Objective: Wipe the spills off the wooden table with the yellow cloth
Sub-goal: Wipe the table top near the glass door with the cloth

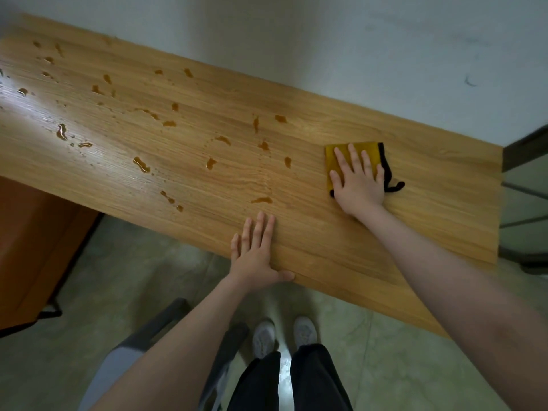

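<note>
Wooden surface (189, 173) carries brown spills (142, 164) across its left and middle. Toward the right end, the right hand (357, 182) presses flat, fingers spread, on the yellow cloth (333, 157). At the near edge, the left hand (255, 253) rests flat.

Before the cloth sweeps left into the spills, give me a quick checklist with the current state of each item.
1. Right hand flat on the yellow cloth, fingers spread: ok.
2. Cloth lying flat on the wooden table: ok, though its black edge trails out at the right.
3. Left hand bracing the near table edge, outside the wet patch: ok.
4. Path leftward free of objects: ok, only the brown spills lie there.
5. Spills cleared: not ok, many drops remain across the middle and left.
6. Cloth dry enough to absorb: cannot tell.
</note>
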